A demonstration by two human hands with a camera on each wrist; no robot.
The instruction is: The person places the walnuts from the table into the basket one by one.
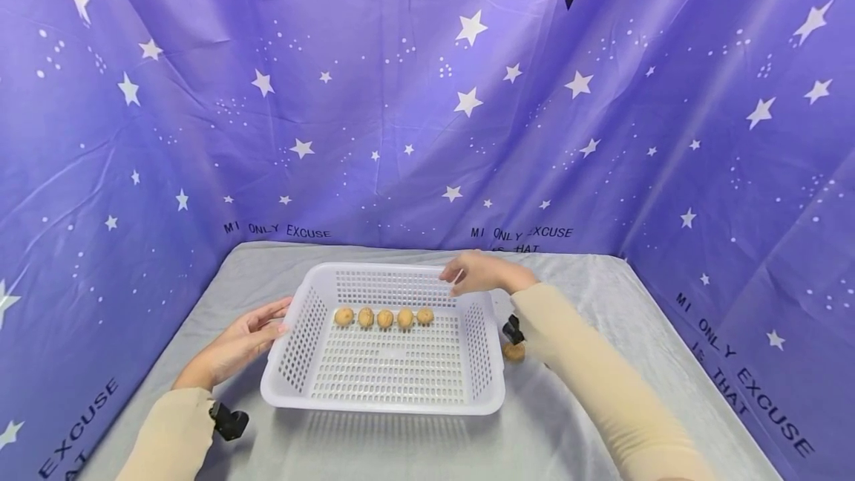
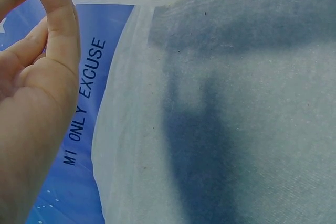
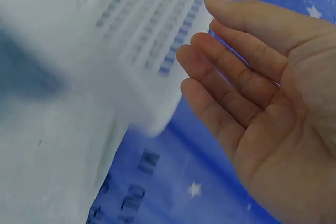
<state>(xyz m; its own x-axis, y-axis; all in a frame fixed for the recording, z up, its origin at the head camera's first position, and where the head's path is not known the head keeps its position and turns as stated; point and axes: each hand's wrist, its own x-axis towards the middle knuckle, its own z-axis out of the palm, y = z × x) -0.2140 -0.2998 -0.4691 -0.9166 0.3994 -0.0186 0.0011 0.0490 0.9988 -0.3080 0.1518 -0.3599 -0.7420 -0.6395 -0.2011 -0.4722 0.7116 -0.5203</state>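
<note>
Walnuts [image 1: 384, 318], five in a row, lie in a white basket [image 1: 381, 408], toward its far side, on a desk [image 1: 374, 459] draped in grey cloth. Purple star-printed hangings [image 1: 381, 95] enclose three sides; at left, lettering [image 1: 78, 425] reads "EXCUSE". Next, the left hand [image 1: 243, 336] pinches the basket's left rim. Across the back hanging, "MI ONLY EXCUSE" appears twice. Over the basket's far right corner, the right hand [image 1: 482, 273] holds nothing, fingers loosely curved. Another walnut [image 1: 513, 352] sits just beside the basket's right wall; the right hanging reads "MI ONLY EXCUSE IS THAT".
</note>
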